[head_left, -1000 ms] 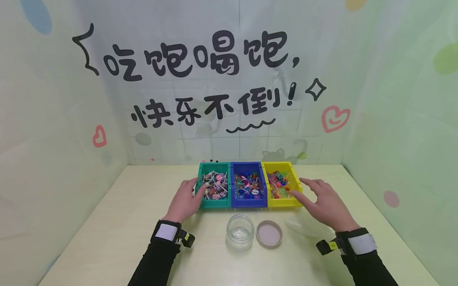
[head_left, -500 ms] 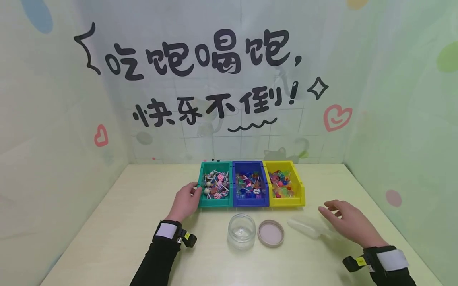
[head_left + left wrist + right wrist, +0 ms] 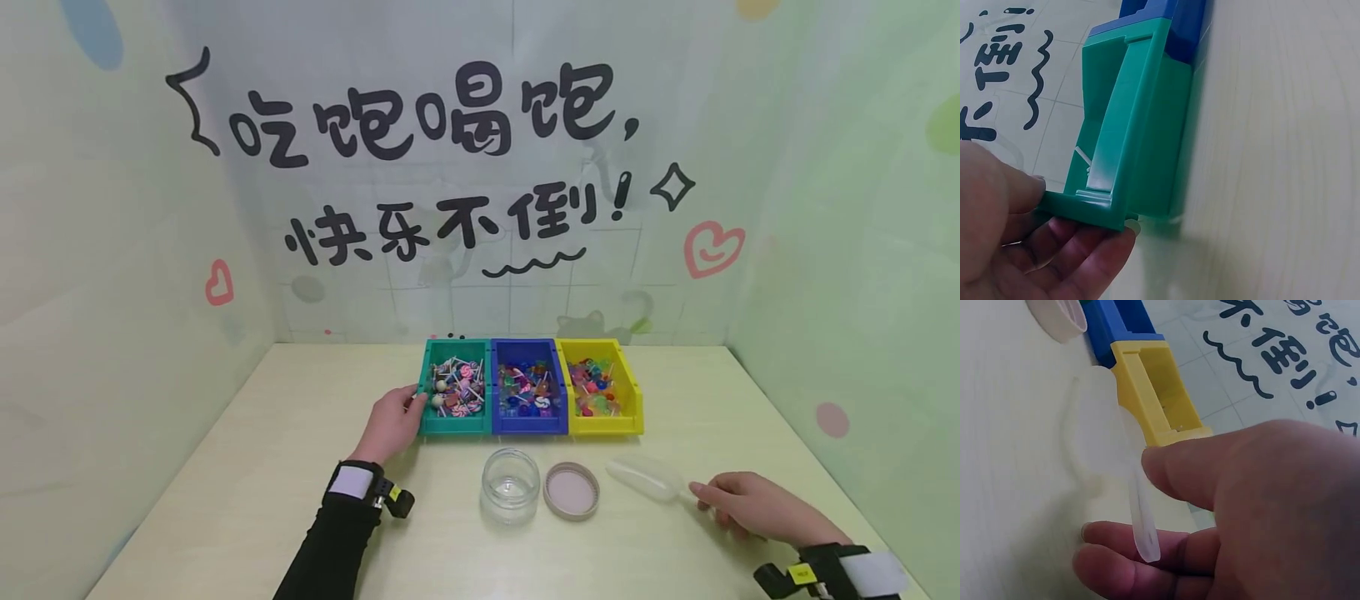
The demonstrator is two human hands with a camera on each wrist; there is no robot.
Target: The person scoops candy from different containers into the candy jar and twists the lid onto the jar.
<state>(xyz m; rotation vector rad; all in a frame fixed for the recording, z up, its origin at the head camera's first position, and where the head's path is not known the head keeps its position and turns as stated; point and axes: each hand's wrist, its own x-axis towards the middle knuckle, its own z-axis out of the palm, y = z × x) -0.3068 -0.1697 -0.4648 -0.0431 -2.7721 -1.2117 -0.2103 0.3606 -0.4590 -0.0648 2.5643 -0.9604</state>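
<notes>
Black writing (image 3: 468,229) marks the wall (image 3: 420,42) behind the tabletop (image 3: 300,433). Near the back edge, the left hand (image 3: 390,427) pinches the green bin (image 3: 453,426). Toward the right edge lies a scoop (image 3: 647,479); the right hand (image 3: 761,504) has fingers curved about its handle (image 3: 1143,519), but whether they grip, I cannot tell.

This looks like a small tabletop booth: printed walls (image 3: 420,179) with Chinese lettering (image 3: 468,233) enclose a pale table (image 3: 255,467).
</notes>
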